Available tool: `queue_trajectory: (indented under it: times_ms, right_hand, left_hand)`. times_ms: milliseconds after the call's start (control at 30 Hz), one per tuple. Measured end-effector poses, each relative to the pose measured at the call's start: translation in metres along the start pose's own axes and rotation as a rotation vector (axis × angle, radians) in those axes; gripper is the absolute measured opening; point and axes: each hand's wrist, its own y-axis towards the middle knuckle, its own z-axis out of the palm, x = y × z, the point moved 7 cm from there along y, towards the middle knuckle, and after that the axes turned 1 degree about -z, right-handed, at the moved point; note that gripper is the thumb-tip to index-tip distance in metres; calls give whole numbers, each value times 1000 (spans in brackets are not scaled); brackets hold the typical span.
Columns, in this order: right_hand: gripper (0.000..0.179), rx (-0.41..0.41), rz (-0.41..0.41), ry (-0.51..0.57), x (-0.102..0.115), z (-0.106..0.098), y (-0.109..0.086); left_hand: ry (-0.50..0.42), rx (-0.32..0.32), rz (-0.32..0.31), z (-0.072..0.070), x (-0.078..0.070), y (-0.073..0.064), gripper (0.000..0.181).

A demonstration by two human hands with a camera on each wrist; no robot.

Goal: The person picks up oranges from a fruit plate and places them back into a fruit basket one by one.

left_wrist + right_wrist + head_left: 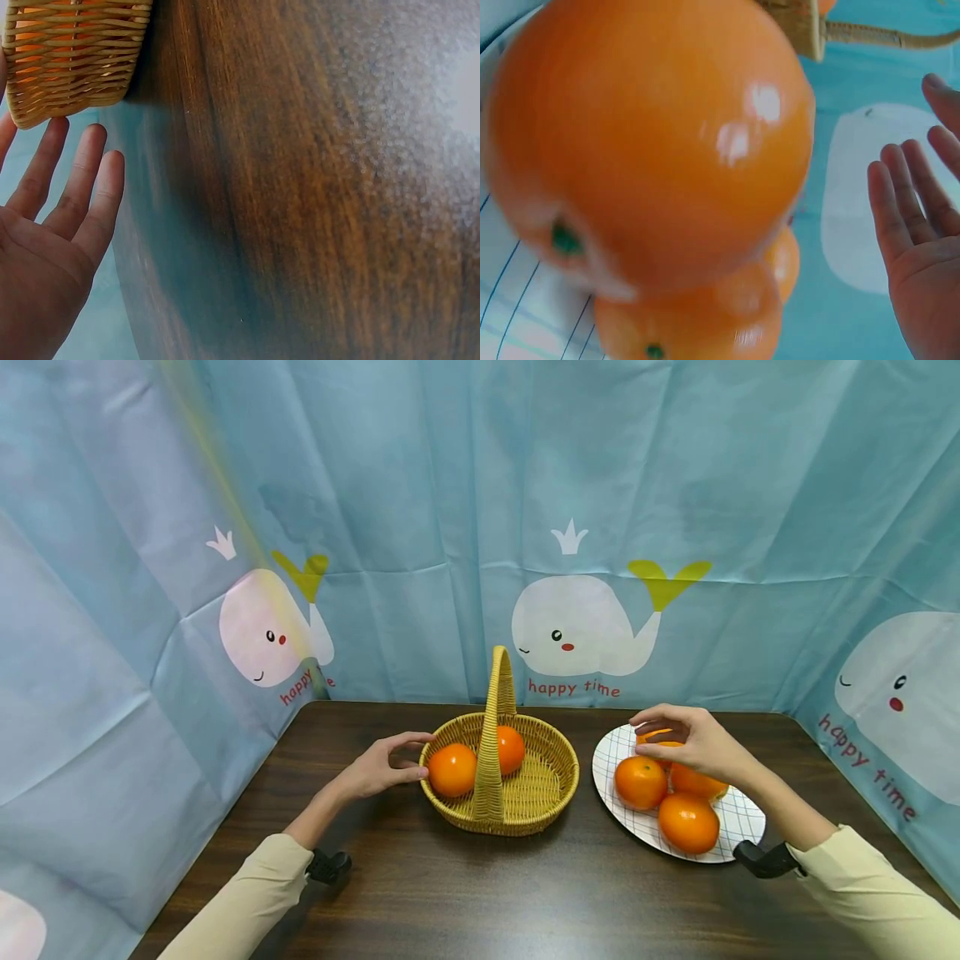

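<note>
At the left rim of a yellow wicker basket [543, 814], my left hand [382, 766] has its thumb and index fingertip spread against the edge. Its other fingers reach straight beside the basket's woven wall [82, 60] in the left wrist view. Two oranges sit inside: one orange [452, 770] left of the upright handle, another orange [512, 750] partly behind it. My right hand [701, 743] hovers over a white plate [615, 747] of several oranges [688, 823], fingers loosely bent. The right wrist view shows that hand [930, 255] apart from a large near orange [652, 135], holding nothing.
Basket and plate stand on a dark wooden table [465, 893], with a gap between them. Behind the table and along its sides hangs a blue curtain [420, 635] printed with white whales. A black strap [765, 858] is around each wrist.
</note>
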Motion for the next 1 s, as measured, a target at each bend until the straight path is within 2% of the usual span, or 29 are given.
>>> queue_trajectory:
  times_ms: [200,433,733,833,1000]
  right_hand:
    - [36,-28,7,-55,-5,-16,-15]
    - [38,-81,69,-85,-14,-31,-36]
    - [38,-134,92,-157,-26,-48,-65]
    - [44,-132,97,-178,-31,-52,-71]
    - [59,-83,127,-211,-42,-52,-77]
  left_hand:
    - [-4,4,-9,0,2,-1,57]
    - [-5,3,6,0,1,0,57]
    - [7,6,20,1,0,0,57]
    - [4,4,17,0,1,0,57]
    - [13,1,24,0,2,0,57]
